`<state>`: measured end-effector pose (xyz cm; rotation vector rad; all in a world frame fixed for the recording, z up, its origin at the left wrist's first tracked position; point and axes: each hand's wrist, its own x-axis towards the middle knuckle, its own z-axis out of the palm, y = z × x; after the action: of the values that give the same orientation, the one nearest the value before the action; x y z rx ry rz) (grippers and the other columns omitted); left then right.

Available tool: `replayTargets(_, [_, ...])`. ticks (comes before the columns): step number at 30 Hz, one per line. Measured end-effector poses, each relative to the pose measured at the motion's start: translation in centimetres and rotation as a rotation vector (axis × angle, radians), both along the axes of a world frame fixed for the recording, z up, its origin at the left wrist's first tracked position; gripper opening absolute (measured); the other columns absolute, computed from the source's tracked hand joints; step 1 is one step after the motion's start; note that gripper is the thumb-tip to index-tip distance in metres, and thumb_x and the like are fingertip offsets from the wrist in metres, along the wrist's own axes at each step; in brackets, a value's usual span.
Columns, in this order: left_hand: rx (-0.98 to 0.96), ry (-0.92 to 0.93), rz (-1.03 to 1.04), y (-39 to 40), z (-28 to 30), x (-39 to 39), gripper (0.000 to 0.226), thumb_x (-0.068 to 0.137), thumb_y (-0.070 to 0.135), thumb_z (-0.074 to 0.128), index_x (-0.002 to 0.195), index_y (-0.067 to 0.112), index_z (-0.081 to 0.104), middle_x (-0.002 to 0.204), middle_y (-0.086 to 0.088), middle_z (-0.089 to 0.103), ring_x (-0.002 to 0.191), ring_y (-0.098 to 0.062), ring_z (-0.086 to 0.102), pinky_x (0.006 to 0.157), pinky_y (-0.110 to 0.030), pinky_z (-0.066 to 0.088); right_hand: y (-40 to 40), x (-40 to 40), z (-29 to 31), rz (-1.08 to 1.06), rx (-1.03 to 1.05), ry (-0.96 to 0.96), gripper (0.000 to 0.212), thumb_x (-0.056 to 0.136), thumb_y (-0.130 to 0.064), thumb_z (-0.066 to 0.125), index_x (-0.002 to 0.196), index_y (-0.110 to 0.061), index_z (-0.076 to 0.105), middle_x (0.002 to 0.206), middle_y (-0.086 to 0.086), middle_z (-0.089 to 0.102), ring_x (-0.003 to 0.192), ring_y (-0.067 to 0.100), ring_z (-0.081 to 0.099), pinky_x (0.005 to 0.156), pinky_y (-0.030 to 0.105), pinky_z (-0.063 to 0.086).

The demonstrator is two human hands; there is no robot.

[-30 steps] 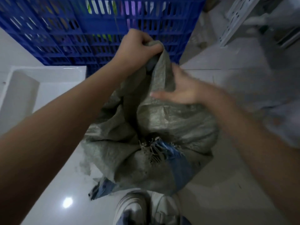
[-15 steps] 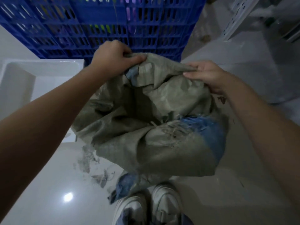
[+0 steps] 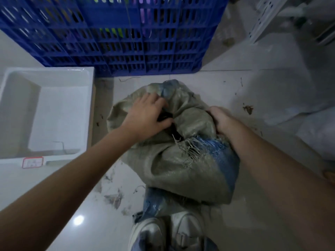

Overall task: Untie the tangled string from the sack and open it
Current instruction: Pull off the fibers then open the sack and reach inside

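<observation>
A grey-green woven sack [image 3: 181, 163] with blue stripes and frayed threads lies slumped on the tiled floor in front of my feet. My left hand [image 3: 146, 116] rests on its top left with the fingers curled into a dark gap in the folds. My right hand [image 3: 222, 120] grips the sack's cloth on the right side of that gap. I cannot pick out the string among the folds.
A large blue plastic crate [image 3: 116, 33] stands just behind the sack. A white rectangular tub [image 3: 49, 113] sits on the floor to the left. My white shoes [image 3: 168, 232] are under the sack's near edge. Scraps litter the floor [image 3: 248, 109] around it.
Both hands have come down from holding the sack's top up near the crate. The sack has dropped lower and now slumps on the floor, with my left hand's fingers in the gap.
</observation>
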<state>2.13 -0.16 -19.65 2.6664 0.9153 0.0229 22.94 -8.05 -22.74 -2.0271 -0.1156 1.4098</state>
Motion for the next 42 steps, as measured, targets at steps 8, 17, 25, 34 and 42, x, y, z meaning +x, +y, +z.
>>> replayTargets(8, [-0.073, 0.138, -0.112, -3.9, -2.1, 0.8, 0.069, 0.082, 0.053, 0.014, 0.109, 0.015, 0.065, 0.106, -0.010, 0.069, 0.103, -0.028, 0.063, 0.094, -0.035, 0.040, -1.1, -3.2, 4.4, 1.114, 0.590, -1.012, 0.020, 0.085, -0.003, 0.046, 0.094, -0.005, 0.063, 0.098, 0.012, 0.065, 0.088, 0.029, 0.061, 0.075, 0.036, 0.049])
replayTargets(17, [0.046, 0.936, -0.363, -5.6, -3.0, -2.6, 0.068, 0.091, 0.058, 0.033, 0.150, 0.028, 0.023, 0.158, -0.007, 0.022, 0.147, -0.031, 0.012, 0.118, -0.051, -0.004, -1.1, -1.3, -0.5, 1.907, -0.363, -0.882, 0.103, 0.069, -0.066, 0.064, 0.148, -0.022, 0.016, 0.153, 0.011, 0.030, 0.140, 0.031, 0.030, 0.113, 0.052, 0.021])
replayTargets(25, [0.170, 1.064, -0.376, -0.7, -0.2, -5.3, 0.049, 0.095, 0.039, 0.036, 0.142, 0.028, 0.039, 0.153, -0.004, 0.034, 0.144, -0.027, 0.024, 0.122, -0.044, 0.005, 0.9, 3.4, 2.6, 1.851, -0.470, -0.998, 0.106, 0.069, -0.063, 0.066, 0.150, -0.026, 0.008, 0.159, 0.008, 0.017, 0.144, 0.029, 0.017, 0.116, 0.055, 0.006])
replayTargets(34, [0.180, 0.645, -0.250, -1.8, -2.0, 5.0, 0.054, 0.096, 0.036, 0.038, 0.145, 0.014, 0.030, 0.151, -0.014, 0.034, 0.141, -0.030, 0.028, 0.115, -0.044, 0.019, -0.3, -8.2, 1.4, 1.799, -0.129, -0.654, 0.046, 0.091, -0.035, 0.053, 0.130, -0.011, 0.048, 0.131, 0.017, 0.055, 0.117, 0.031, 0.054, 0.087, 0.034, 0.043])
replayTargets(42, [0.491, 0.957, -0.129, 6.0, -2.7, 2.2, 0.096, 0.083, 0.051, 0.057, 0.152, 0.028, -0.006, 0.160, -0.015, -0.016, 0.147, -0.035, -0.016, 0.117, -0.059, -0.006, -7.4, -8.0, -1.6, 1.864, -0.361, -0.561, 0.122, 0.068, -0.071, 0.061, 0.148, -0.023, -0.018, 0.159, 0.013, -0.004, 0.145, 0.038, -0.005, 0.112, 0.067, 0.007])
